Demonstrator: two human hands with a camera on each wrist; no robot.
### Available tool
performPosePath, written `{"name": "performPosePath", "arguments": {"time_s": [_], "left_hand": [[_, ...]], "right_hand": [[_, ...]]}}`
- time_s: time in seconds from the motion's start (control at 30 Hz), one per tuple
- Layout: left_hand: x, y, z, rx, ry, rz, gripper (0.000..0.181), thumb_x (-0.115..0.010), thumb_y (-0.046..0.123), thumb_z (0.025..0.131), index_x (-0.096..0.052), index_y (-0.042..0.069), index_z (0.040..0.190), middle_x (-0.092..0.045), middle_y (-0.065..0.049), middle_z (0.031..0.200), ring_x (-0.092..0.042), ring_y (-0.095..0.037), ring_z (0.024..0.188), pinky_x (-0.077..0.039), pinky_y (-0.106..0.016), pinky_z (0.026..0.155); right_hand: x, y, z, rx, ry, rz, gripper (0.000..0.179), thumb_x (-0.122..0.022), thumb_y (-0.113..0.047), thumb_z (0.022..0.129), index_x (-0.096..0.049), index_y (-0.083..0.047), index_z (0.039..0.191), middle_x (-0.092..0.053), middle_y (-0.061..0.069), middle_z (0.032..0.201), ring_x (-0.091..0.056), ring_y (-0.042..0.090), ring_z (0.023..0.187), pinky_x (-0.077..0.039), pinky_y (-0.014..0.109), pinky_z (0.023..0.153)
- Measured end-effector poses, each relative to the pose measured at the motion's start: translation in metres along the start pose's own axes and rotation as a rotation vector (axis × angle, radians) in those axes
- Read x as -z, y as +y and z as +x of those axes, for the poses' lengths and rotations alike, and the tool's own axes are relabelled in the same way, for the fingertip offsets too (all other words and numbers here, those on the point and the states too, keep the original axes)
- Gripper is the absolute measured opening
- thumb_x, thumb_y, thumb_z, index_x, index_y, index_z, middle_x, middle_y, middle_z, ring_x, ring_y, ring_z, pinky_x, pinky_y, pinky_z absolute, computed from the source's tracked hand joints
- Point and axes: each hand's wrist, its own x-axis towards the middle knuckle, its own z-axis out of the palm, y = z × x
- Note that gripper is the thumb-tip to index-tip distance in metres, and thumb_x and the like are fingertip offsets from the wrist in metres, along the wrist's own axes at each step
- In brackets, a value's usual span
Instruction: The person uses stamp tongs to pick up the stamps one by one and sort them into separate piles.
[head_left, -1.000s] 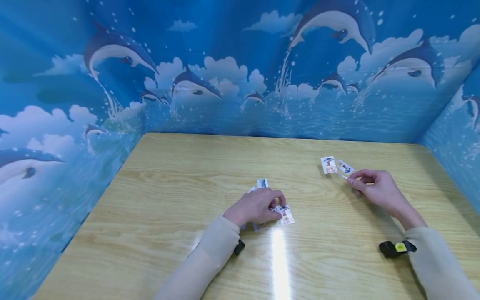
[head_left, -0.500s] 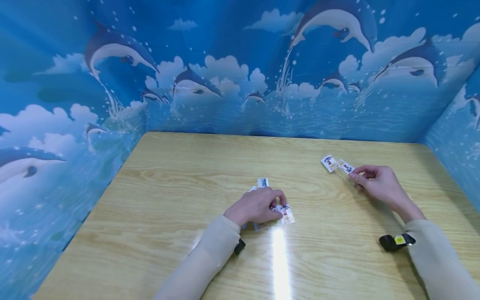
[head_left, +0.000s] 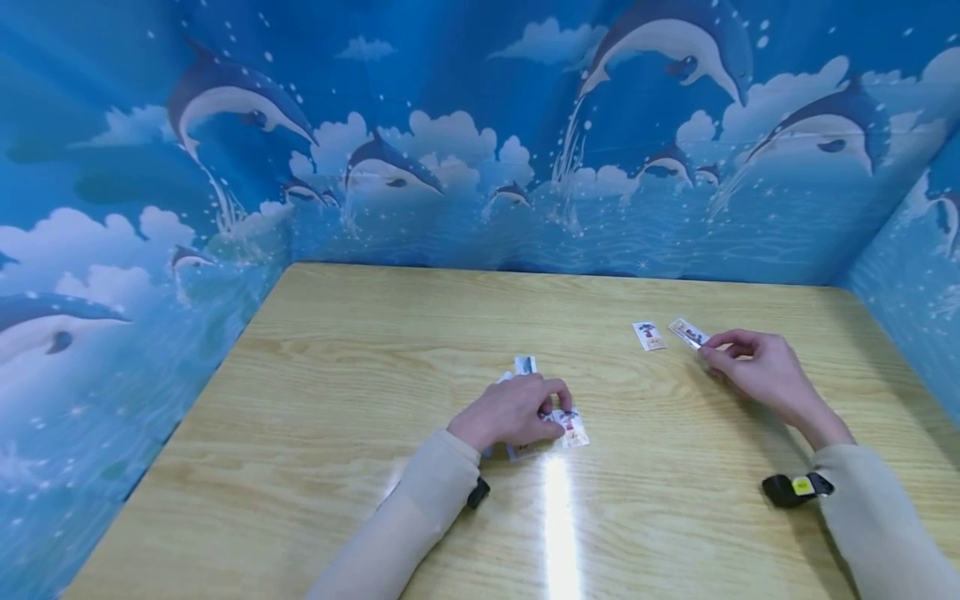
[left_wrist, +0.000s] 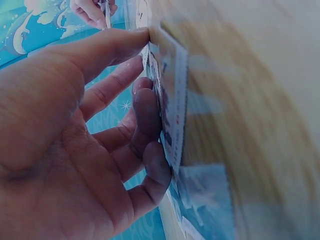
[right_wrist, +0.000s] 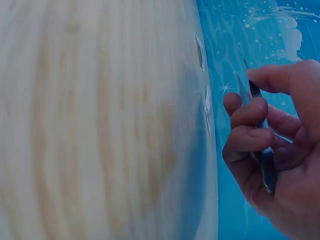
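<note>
My right hand (head_left: 757,373) holds metal tweezers (right_wrist: 255,91), whose two tips stand apart with nothing between them in the right wrist view. A small printed stamp (head_left: 649,336) lies flat on the table, left of the tweezers. Another stamp (head_left: 688,332) lies right by the tips and overlaps them in the head view. My left hand (head_left: 516,410) rests its fingertips on a loose group of stamps, its fingers gently bent. Of these, a red-figured stamp (head_left: 572,427) shows by the thumb and a bluish stamp (head_left: 526,365) beyond the knuckles; the hand hides the others.
The wood-grain table (head_left: 360,358) ends at a blue dolphin-print curtain (head_left: 465,208) behind and at both sides. A black wrist device (head_left: 787,491) hangs by the right sleeve. A bright light reflection (head_left: 558,525) crosses the table's front.
The stamp gripped in the tweezers a second ago has been let go and now lies flat, slightly to the left. The tweezers' tips have parted. The left hand has stayed put.
</note>
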Motion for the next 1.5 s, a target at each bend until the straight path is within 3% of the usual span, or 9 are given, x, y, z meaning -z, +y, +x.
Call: {"name": "performPosePath", "arguments": {"time_s": [0.23, 0.57, 0.87, 1.27, 1.5], "left_hand": [[0.0, 0.0, 0.0, 0.004, 0.004, -0.022, 0.024, -0.072, 0.03, 0.096, -0.065, 0.024, 0.119, -0.057, 0.006, 0.088, -0.047, -0.007, 0.068, -0.038, -0.021, 0.061], [-0.001, -0.001, -0.001, 0.004, 0.003, -0.022, 0.025, -0.072, 0.03, 0.096, -0.065, 0.025, 0.119, -0.057, 0.006, 0.089, -0.048, -0.007, 0.069, -0.038, -0.021, 0.061], [-0.002, -0.001, 0.0, 0.004, 0.011, -0.003, 0.025, -0.072, 0.031, 0.096, -0.065, 0.026, 0.119, -0.056, 0.007, 0.09, -0.048, -0.006, 0.071, -0.039, -0.021, 0.062], [-0.002, -0.001, 0.0, 0.002, 0.01, 0.004, 0.025, -0.071, 0.031, 0.097, -0.065, 0.024, 0.12, -0.057, 0.005, 0.092, -0.049, -0.008, 0.074, -0.04, -0.021, 0.065], [-0.001, -0.001, 0.0, 0.003, 0.011, 0.014, 0.025, -0.072, 0.031, 0.096, -0.065, 0.024, 0.12, -0.057, 0.006, 0.092, -0.049, -0.008, 0.074, -0.04, -0.021, 0.065]], "right_hand": [[0.0, -0.009, -0.006, 0.101, 0.007, 0.041, 0.031, -0.068, -0.029, 0.098, -0.068, -0.004, 0.116, -0.071, 0.014, 0.1, -0.06, -0.002, 0.074, -0.047, 0.023, 0.06], [-0.008, -0.026, -0.02, 0.246, -0.04, 0.054, 0.016, -0.071, -0.01, 0.091, -0.069, -0.002, 0.106, -0.071, 0.011, 0.092, -0.062, -0.002, 0.073, -0.051, 0.021, 0.061], [-0.019, -0.037, -0.031, 0.332, -0.091, 0.048, 0.014, -0.077, -0.009, 0.088, -0.071, -0.006, 0.101, -0.07, 0.004, 0.088, -0.06, -0.003, 0.073, -0.051, 0.019, 0.064], [-0.033, -0.051, -0.045, 0.416, -0.204, 0.072, 0.012, -0.079, -0.009, 0.086, -0.07, -0.016, 0.092, -0.065, -0.005, 0.078, -0.051, -0.001, 0.062, -0.044, 0.022, 0.052], [-0.044, -0.056, -0.047, 0.484, -0.252, 0.084, 0.015, -0.079, -0.007, 0.084, -0.069, -0.017, 0.09, -0.063, -0.01, 0.074, -0.051, -0.002, 0.061, -0.044, 0.022, 0.053]]}}
